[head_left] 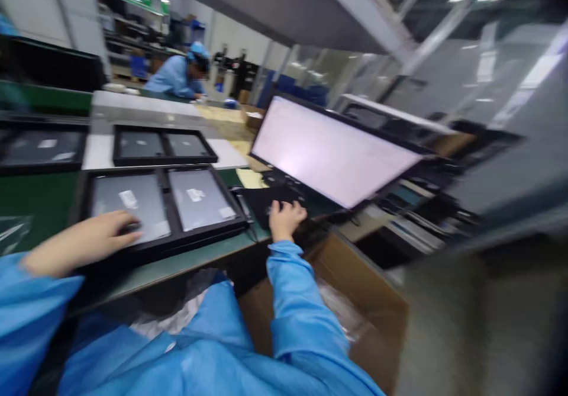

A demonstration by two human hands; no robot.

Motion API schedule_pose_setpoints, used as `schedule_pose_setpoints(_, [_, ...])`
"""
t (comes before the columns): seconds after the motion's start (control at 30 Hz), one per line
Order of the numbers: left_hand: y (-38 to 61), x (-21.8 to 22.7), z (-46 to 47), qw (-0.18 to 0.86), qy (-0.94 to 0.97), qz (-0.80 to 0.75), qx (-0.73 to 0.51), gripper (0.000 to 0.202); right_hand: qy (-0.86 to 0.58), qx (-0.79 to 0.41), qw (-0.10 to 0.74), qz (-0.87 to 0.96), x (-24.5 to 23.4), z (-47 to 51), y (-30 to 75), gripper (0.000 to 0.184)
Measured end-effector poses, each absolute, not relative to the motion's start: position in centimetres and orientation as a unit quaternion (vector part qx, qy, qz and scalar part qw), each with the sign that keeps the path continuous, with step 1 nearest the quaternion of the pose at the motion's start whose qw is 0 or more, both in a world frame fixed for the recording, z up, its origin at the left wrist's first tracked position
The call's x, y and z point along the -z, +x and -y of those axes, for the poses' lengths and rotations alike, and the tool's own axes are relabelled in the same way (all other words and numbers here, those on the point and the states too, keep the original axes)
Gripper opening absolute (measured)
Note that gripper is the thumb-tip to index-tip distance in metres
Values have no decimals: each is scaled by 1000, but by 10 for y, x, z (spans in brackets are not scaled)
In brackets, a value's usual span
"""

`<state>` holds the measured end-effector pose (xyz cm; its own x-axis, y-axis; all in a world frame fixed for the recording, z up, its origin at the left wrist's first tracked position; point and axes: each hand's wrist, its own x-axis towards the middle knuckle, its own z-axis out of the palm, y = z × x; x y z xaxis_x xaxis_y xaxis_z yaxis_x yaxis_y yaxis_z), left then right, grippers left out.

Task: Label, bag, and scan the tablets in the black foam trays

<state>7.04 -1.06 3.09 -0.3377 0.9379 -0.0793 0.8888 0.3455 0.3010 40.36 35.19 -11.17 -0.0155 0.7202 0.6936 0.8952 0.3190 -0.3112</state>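
Note:
My left hand (95, 237) is over the left side of a black two-compartment tray (166, 203), its thumb and fingers curled round a small dark thing, blurred and too hidden to name. In the tray's compartments lie two flat grey panels, a left panel (142, 198) and a right panel (199, 198), each with white labels. My right hand (285, 221) rests on a black mouse pad (261, 198), fingers bent over what looks like a dark computer mouse (268, 210), mostly covered by the hand.
A lit monitor (332, 153) stands tilted in view behind the mouse pad. Behind the near tray lies a similar tray (164, 162), with another tray (42, 144) at left. An open cardboard box (373, 289) is below right. A co-worker (173, 76) bends over a far bench.

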Motion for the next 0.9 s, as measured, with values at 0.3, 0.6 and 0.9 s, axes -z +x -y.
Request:
schedule_pose_setpoints(0.3, [113,-18,-36,117,504,-854,-51,67,-496,112,507,696,147,-386,416,39])
schedule_pose_setpoints(0.6, [97,-19,-37,151,505,-848,-66,41,-391,38,518,759,90,-361,369,29])
schedule_pose_setpoints(0.9, [105,-3,-23,108,470,-864,-143,40,-75,-2,433,899,-26,-244,222,27])
